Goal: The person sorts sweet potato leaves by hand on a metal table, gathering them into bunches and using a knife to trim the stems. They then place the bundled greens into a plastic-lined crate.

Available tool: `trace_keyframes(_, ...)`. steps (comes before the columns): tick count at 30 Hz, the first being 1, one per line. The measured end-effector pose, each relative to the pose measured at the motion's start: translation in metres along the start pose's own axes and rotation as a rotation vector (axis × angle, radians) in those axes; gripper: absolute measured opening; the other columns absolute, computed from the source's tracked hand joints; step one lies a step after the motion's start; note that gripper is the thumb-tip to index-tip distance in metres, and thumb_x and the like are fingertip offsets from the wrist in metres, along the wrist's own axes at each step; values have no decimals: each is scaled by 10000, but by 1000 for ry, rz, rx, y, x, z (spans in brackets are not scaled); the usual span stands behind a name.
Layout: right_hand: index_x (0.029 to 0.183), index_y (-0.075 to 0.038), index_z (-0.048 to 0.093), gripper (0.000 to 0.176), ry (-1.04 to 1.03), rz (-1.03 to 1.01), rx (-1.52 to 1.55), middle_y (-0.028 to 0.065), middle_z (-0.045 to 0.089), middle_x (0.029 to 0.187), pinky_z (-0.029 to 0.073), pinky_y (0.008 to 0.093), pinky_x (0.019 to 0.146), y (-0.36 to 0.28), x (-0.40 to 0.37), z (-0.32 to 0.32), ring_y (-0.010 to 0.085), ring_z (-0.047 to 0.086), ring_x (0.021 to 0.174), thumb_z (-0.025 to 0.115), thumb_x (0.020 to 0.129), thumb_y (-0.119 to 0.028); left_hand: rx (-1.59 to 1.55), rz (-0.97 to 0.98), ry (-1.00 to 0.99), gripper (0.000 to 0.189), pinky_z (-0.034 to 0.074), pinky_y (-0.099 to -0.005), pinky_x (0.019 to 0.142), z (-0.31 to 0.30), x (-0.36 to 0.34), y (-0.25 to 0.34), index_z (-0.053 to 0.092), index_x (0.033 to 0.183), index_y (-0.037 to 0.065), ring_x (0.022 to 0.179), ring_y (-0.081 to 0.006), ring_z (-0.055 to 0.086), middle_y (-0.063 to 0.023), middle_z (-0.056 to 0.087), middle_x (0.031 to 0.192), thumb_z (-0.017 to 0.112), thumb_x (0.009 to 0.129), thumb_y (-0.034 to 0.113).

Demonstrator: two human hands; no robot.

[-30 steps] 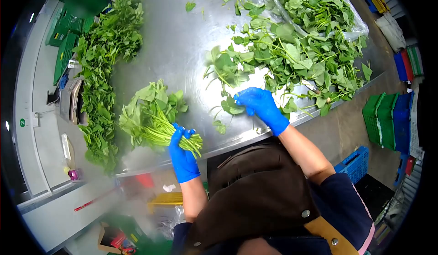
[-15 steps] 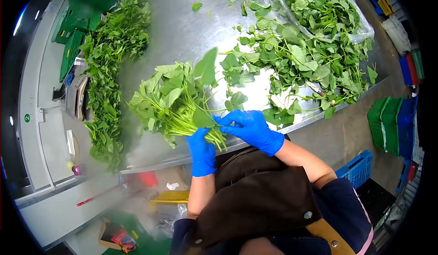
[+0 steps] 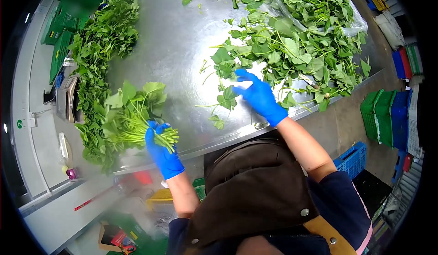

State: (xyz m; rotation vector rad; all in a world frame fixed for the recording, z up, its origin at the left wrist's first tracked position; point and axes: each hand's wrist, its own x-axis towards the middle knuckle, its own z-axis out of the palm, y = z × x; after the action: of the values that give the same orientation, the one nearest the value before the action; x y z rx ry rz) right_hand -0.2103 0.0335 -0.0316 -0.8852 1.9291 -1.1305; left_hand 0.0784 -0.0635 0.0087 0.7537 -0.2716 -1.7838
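My left hand (image 3: 163, 152), in a blue glove, is closed around the stems of a leafy green bunch (image 3: 132, 116) near the table's front edge. The leaves point up and left, and the cut stem ends stick out on the right. My right hand (image 3: 261, 97), gloved in blue too, has its fingers spread beside a few loose leafy stems (image 3: 226, 98). Beyond it lies a large loose pile of greens (image 3: 296, 50) on the metal table (image 3: 173, 45).
A long row of greens (image 3: 98, 59) runs along the table's left side, beside a scale (image 3: 68, 97). A clear plastic bag (image 3: 358, 25) lies under greens at the upper right. Green crates (image 3: 381, 118) and a blue crate (image 3: 352, 160) stand on the floor at right.
My left hand has moved left with the bunch. My right hand has come away from it, moved up and to the right, and opened its fingers.
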Motion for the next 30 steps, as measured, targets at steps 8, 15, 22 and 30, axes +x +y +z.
trace_keyframes(8,1121,-234,627,261,-334,-416,-759,71,604,950,522,388,666,85,-18,26,293,635,779,590,862,-227,-110,-112,16,275,448,-343,786,-25,0,-3,541,1116,11,709,-155,508,-49,584,864,616,860,81)
trace_keyframes(15,1009,-195,659,286,-281,-180,-733,100,663,915,502,438,667,6,-15,-2,325,644,760,611,818,-401,7,-119,21,287,452,-354,794,-11,-5,-14,507,1143,-10,678,-146,481,-48,534,820,589,876,55)
trace_keyframes(22,827,-89,617,238,-1,-334,-702,116,636,754,491,427,629,53,13,60,322,631,689,638,813,-325,186,-148,-34,238,463,-363,818,10,-7,-31,524,1090,14,659,-129,462,-24,516,823,580,864,67)
trace_keyframes(30,1000,-48,670,205,-19,-105,93,29,655,752,458,240,508,-13,7,14,69,573,548,681,844,-180,451,-96,201,135,508,-385,781,13,-5,-48,604,930,-4,698,-190,579,-71,564,714,625,825,77)
